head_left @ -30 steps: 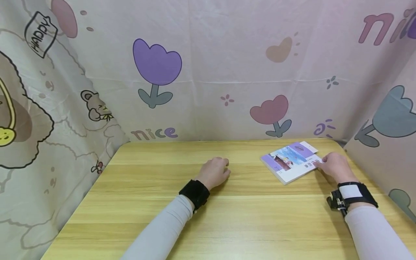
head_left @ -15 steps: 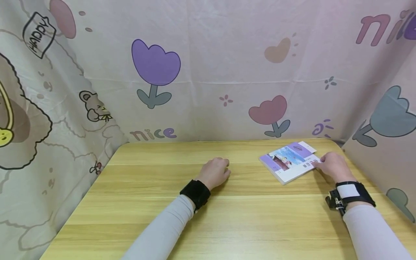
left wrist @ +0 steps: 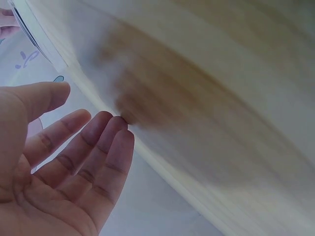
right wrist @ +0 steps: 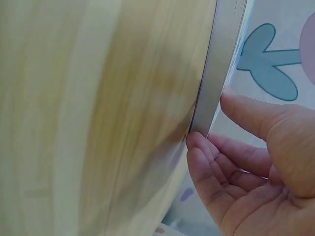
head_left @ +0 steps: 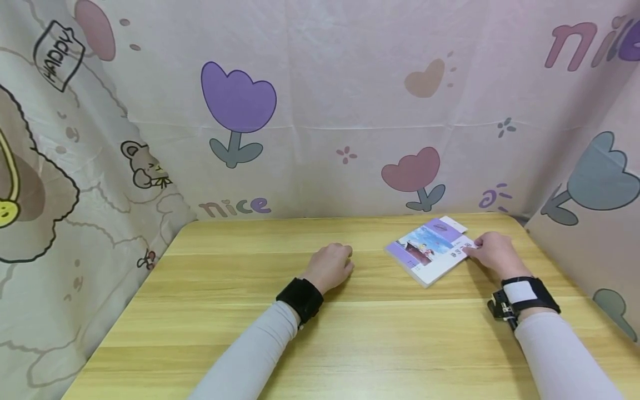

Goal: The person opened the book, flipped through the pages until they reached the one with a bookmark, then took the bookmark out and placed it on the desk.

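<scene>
A book (head_left: 424, 249) with a purple, blue and white illustrated cover lies flat at the right rear of the table, a white piece (head_left: 454, 224) jutting from under its far edge. My right hand (head_left: 496, 255) pinches its right-hand corner. In the right wrist view the thumb (right wrist: 246, 110) lies on the cover side, and the fingers meet the lower end of the book's thick edge (right wrist: 216, 64). My left hand (head_left: 327, 268) rests on the table left of the book, fingers relaxed, holding nothing. From the left wrist, its palm and loosely bent fingers (left wrist: 110, 162) show.
The wooden table (head_left: 240, 261) reaches back to a printed cloth (head_left: 320, 83) with flowers and lettering, which also hangs along both sides. Each wrist wears a black strap, and a small camera (head_left: 502, 311) sits on the right one.
My right hand has moved left, and the book has slid left along the table with it, mostly in the last half second. The left hand stays where it was.
</scene>
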`<state>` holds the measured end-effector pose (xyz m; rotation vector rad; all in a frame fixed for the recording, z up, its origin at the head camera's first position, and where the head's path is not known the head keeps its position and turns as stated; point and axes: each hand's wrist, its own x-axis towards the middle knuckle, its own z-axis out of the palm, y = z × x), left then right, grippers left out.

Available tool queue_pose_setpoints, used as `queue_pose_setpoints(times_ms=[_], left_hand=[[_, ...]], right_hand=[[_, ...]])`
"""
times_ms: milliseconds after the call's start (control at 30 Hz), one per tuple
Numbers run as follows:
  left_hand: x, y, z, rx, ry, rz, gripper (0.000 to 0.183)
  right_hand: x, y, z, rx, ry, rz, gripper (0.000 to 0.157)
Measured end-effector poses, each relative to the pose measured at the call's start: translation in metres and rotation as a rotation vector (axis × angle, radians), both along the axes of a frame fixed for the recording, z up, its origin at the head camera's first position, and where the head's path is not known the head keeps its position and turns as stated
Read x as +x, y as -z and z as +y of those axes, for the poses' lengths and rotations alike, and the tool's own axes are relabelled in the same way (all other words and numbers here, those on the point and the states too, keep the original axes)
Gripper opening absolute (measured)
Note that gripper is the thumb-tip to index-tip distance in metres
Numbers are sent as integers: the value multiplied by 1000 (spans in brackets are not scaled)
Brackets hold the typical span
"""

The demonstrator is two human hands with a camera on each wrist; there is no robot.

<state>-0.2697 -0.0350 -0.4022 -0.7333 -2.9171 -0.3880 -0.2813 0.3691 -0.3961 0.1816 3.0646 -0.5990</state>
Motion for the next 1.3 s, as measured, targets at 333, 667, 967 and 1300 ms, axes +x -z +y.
queue_pose_setpoints(times_ms=[333, 667, 967, 1300], left_hand=[[0, 1, -1, -4, 10, 11, 11], [0, 2, -4, 4, 32, 25, 10], [2, -1, -2, -12, 28, -13, 16], [5, -2, -1, -12, 35, -13, 25]], right_hand=[[-5, 0, -15, -9, -41, 3, 46], [-9, -2, -37, -20, -92, 8, 42], [-14, -5, -59, -56, -139, -6, 28], [-20, -2, -81, -64, -149, -20, 25]])
